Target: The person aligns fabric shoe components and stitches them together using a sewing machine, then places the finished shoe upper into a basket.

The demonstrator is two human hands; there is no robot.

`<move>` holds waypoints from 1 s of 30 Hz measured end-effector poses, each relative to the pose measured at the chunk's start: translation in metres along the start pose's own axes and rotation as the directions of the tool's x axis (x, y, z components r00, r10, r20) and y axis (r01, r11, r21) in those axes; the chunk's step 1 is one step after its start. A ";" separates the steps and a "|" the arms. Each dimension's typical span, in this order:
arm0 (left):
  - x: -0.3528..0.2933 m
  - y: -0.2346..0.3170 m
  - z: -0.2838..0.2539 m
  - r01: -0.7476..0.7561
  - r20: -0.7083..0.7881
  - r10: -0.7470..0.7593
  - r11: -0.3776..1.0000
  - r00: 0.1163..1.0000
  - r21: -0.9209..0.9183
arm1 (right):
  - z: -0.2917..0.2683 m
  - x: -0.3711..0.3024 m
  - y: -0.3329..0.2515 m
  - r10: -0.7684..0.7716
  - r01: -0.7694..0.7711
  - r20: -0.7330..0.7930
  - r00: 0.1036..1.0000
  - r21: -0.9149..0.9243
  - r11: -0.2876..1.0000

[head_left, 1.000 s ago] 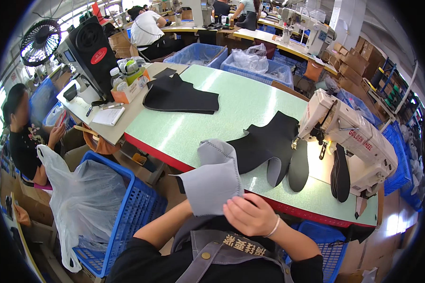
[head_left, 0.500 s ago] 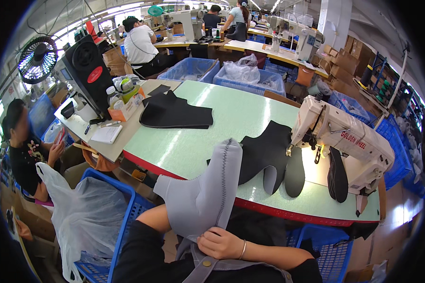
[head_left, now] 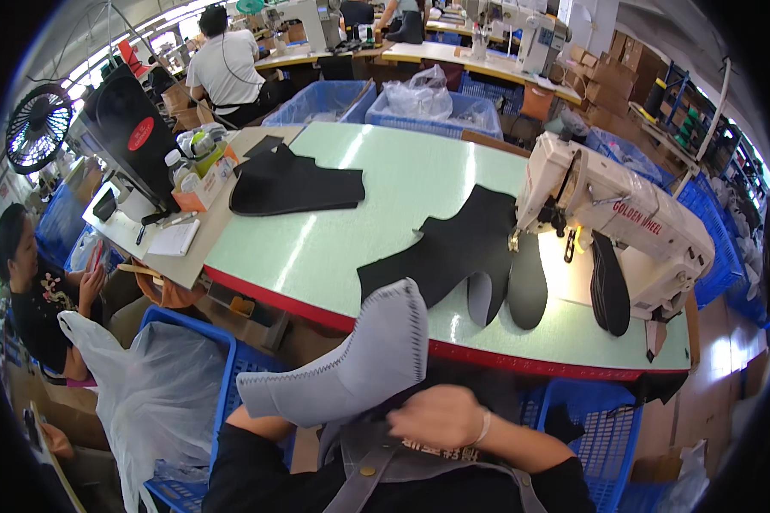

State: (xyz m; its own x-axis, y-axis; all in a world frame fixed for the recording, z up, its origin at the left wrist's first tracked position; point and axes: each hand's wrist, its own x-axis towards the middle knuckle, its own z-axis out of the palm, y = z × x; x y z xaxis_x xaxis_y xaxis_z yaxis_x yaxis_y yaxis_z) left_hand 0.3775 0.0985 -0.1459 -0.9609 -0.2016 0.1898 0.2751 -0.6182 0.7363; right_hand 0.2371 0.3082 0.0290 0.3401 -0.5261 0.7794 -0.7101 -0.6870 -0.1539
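right hand (head_left: 441, 417) – grey stitched bootie (head_left: 351, 363), held

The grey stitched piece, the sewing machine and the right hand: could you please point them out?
grey stitched piece (head_left: 355, 363): head view, middle of its panel.
sewing machine (head_left: 633, 222): head view, white arm.
right hand (head_left: 436, 416): head view, back of hand.

I am looking into a sewing workshop, a garment or footwear factory floor. Ahead of my grips an industrial sewing machine (head_left: 612, 227) stands on a long pale green surface (head_left: 334, 231) with cut black fabric pieces (head_left: 453, 252) spread on it. Blue plastic crates (head_left: 231, 376) sit below and beyond it. Farther off, other people work at more machines (head_left: 304, 21) on rows of similar surfaces, with cardboard boxes (head_left: 620, 73) stacked behind.
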 end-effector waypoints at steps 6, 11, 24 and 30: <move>0.054 0.040 0.140 -0.003 -0.095 0.051 0.896 0.994 0.443 | -0.062 0.022 0.010 0.531 -0.542 -0.252 0.809 0.028 0.840; 0.055 0.033 0.136 0.095 -0.032 -0.124 0.547 0.992 0.832 | -0.061 0.029 0.004 0.547 -0.542 -0.163 0.821 0.076 0.837; 0.020 0.042 0.157 0.022 -0.118 0.100 0.667 0.988 0.745 | -0.096 0.016 0.022 0.471 -0.602 -0.497 0.729 -0.136 0.787; 0.020 0.079 0.164 -0.338 0.340 0.009 0.126 0.940 0.933 | -0.113 0.004 0.030 0.649 -0.722 -0.540 0.536 0.106 0.684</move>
State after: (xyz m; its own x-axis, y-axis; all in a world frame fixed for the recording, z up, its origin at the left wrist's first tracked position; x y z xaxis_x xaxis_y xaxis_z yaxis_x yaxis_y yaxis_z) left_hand 0.3750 0.1700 0.0224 -0.9117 0.0629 0.4061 0.3307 0.6990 0.6340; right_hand 0.1481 0.3421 0.0962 -0.6116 -0.4569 0.6459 -0.6661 -0.1432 -0.7320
